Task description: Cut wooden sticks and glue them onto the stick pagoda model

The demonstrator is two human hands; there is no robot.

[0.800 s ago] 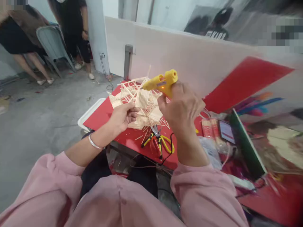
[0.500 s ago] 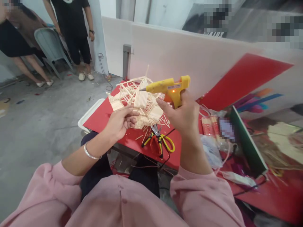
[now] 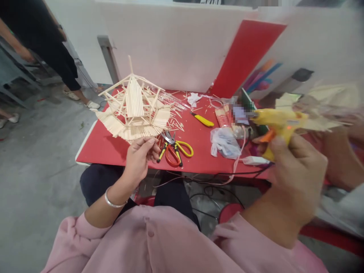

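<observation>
My right hand (image 3: 298,167) is closed around the grip of a yellow hot glue gun (image 3: 280,118) with an orange trigger, raised over the right side of the table. The gun's nozzle points left, and a small orange light glows on its body. My left hand (image 3: 139,157) is at the table's front edge, fingers curled with thumb against forefinger; whatever they may pinch is hidden. Just beyond it stands a model built of thin wooden sticks (image 3: 135,98), with a pointed roof and a fanned stick base. Pliers (image 3: 160,152) and loop-handled scissors (image 3: 184,148) lie beside my left hand.
On the red table (image 3: 196,151) are a yellow cutter knife (image 3: 203,120), loose sticks (image 3: 176,121), a plastic bag (image 3: 224,142) and a green-sided board (image 3: 248,99). Another person's arm (image 3: 344,157) reaches in at right. A person (image 3: 42,41) stands far left. Cables (image 3: 210,191) hang below.
My right hand has carried the glue gun away from the stick model to the right. My left hand has drawn back off the model. The view has turned right.
</observation>
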